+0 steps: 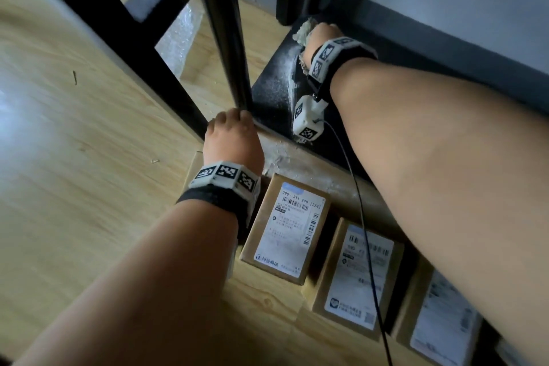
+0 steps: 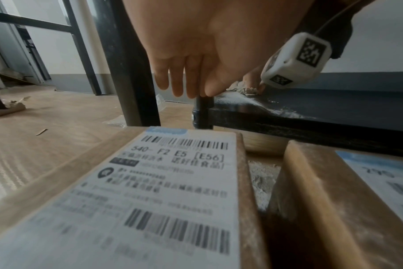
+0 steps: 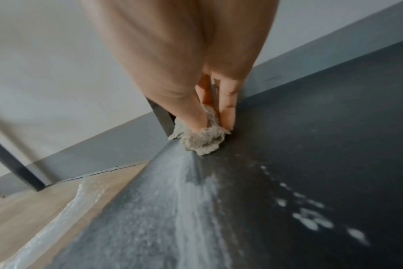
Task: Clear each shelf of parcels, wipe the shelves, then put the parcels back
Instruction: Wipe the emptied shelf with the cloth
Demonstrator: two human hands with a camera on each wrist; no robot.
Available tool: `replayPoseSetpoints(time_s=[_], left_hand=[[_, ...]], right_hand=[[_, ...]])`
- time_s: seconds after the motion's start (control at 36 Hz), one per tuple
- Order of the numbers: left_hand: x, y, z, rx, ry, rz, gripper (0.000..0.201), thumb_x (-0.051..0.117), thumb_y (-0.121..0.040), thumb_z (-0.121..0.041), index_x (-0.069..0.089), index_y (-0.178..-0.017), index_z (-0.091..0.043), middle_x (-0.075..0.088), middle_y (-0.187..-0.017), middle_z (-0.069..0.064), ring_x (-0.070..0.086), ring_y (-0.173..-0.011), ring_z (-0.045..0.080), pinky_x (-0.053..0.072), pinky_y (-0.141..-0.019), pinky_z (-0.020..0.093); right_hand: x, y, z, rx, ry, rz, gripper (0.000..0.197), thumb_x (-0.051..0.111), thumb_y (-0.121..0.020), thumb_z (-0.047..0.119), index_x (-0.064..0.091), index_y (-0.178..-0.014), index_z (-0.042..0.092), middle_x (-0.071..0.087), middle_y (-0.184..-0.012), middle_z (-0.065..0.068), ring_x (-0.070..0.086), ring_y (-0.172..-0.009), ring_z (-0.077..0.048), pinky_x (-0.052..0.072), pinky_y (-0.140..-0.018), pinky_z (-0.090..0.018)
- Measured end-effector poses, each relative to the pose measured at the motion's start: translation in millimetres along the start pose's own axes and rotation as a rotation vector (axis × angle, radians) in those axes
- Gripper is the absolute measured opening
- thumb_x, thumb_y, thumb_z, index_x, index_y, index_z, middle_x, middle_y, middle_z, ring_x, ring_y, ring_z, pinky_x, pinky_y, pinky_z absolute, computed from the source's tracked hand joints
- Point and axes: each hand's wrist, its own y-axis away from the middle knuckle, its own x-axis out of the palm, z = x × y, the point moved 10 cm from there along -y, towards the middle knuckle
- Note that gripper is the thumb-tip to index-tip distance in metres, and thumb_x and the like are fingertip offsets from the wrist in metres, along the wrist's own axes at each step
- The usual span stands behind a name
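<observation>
My right hand [image 1: 322, 36] pinches a wad of grey rag [image 3: 201, 141], thumb and fingers curled round it, pressing it onto the far left corner of the bottom shelf [image 1: 276, 92], at about one o'clock from where I crouch. My left hand [image 1: 233, 140] rests at the foot of the black post [image 1: 228, 38], fingers curled loosely against it; whether that counts as a real grip I cannot tell. The shelf is cleared: three parcels [image 1: 286, 229] lie in a row on the floor [image 1: 74, 128] at five o'clock, just in front of the shelf edge. White dust [image 3: 184, 209] streaks the board behind the rag (plenty of it, and spots further right), so I judge this shelf only partly wiped. Finishing it and returning the parcels remain; the other shelves are out of sight.
</observation>
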Motion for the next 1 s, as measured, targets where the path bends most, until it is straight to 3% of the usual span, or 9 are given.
replayPoseSetpoints(time_s=[0.39, 0.56, 0.61, 0.69, 0.83, 0.89, 1.0], left_hand=[[-4, 1, 15, -0.092, 0.027, 0.004, 0.045, 0.040, -0.085, -0.002, 0.047, -0.129, -0.008, 0.047, -0.130, 0.012, 0.039, -0.123, 0.030, 0.031, -0.103, 0.036], [-11, 4, 8, -0.081, 0.026, -0.004, 0.049, 0.038, -0.085, -0.002, 0.046, -0.133, -0.008, 0.047, -0.131, 0.011, 0.039, -0.124, 0.030, 0.031, -0.105, 0.037], [-15, 5, 7, -0.075, 0.032, -0.010, 0.048, 0.038, -0.085, -0.003, 0.046, -0.132, -0.007, 0.048, -0.130, 0.012, 0.040, -0.124, 0.031, 0.032, -0.105, 0.037], [-19, 10, 5, -0.074, 0.040, -0.015, 0.049, 0.038, -0.085, -0.003, 0.046, -0.133, -0.007, 0.048, -0.130, 0.012, 0.040, -0.124, 0.031, 0.033, -0.105, 0.038], [-23, 18, 4, -0.063, 0.052, -0.036, 0.048, 0.039, -0.084, -0.001, 0.047, -0.132, -0.006, 0.050, -0.128, 0.014, 0.042, -0.121, 0.033, 0.036, -0.103, 0.039], [-23, 21, 4, -0.058, 0.050, -0.039, 0.047, 0.039, -0.085, -0.001, 0.047, -0.131, -0.006, 0.050, -0.127, 0.014, 0.043, -0.121, 0.033, 0.037, -0.103, 0.039], [-22, 25, 7, -0.057, 0.046, -0.042, 0.045, 0.041, -0.086, -0.003, 0.047, -0.131, -0.006, 0.050, -0.128, 0.014, 0.043, -0.121, 0.032, 0.035, -0.104, 0.038]], right_hand=[[21, -7, 25, -0.133, 0.001, 0.073, 0.037, 0.051, -0.094, 0.019, 0.058, -0.130, 0.014, 0.056, -0.133, -0.011, 0.053, -0.122, -0.028, 0.042, -0.095, -0.030], [36, 12, 22, -0.106, -0.011, 0.104, 0.034, 0.056, -0.096, 0.026, 0.063, -0.124, 0.008, 0.062, -0.125, -0.015, 0.057, -0.117, -0.030, 0.045, -0.093, -0.031], [42, 22, 18, -0.094, -0.015, 0.111, 0.035, 0.058, -0.094, 0.030, 0.063, -0.119, 0.005, 0.062, -0.122, -0.015, 0.059, -0.111, -0.030, 0.048, -0.087, -0.032], [46, 38, 12, -0.071, -0.008, 0.080, 0.038, 0.057, -0.093, 0.035, 0.058, -0.115, 0.004, 0.059, -0.122, -0.016, 0.058, -0.107, -0.032, 0.038, -0.073, -0.030], [57, 62, 3, -0.060, 0.019, 0.102, 0.032, 0.063, -0.090, 0.037, 0.056, -0.108, 0.011, 0.059, -0.119, -0.013, 0.060, -0.103, -0.030, 0.036, -0.070, -0.030], [58, 72, 3, -0.117, 0.061, 0.115, 0.037, 0.064, -0.090, 0.038, 0.057, -0.109, 0.008, 0.061, -0.114, -0.012, 0.060, -0.101, -0.029, 0.037, -0.069, -0.030], [49, 83, 3, -0.203, 0.047, 0.114, 0.023, 0.064, -0.090, 0.031, 0.065, -0.098, 0.010, 0.063, -0.097, -0.006, 0.062, -0.094, -0.024, 0.043, -0.069, -0.029]])
